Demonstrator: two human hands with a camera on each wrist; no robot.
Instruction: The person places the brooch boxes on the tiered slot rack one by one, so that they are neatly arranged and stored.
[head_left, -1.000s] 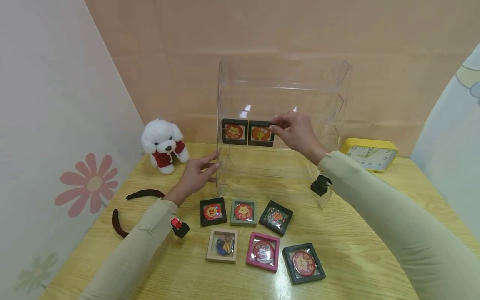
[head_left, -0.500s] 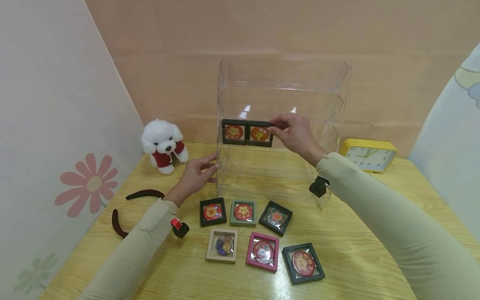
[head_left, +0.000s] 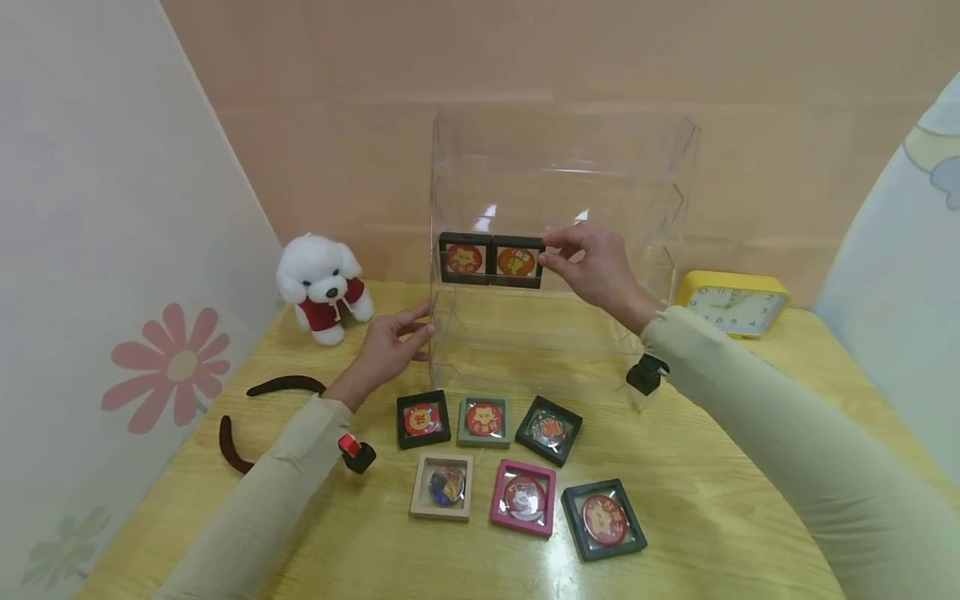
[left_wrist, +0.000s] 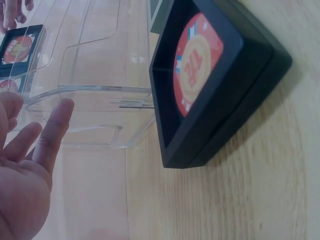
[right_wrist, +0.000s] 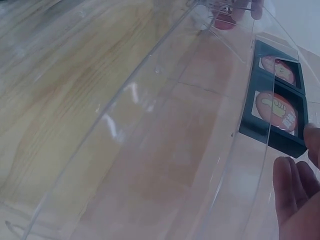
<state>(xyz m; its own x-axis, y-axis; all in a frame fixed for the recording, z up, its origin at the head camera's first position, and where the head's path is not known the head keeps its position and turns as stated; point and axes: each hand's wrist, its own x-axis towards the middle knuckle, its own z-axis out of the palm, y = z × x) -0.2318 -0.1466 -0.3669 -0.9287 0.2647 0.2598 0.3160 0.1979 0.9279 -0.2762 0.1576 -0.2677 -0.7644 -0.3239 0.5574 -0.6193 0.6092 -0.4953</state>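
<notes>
Pinching the thumbs-up frame with right hand, touching the clear rack with outstretched left hand; better to release slowly, keeping level with neighbour frame.

The head camera looks forward and down at the clear rack, which both wrist views (much nearer) share.
</notes>
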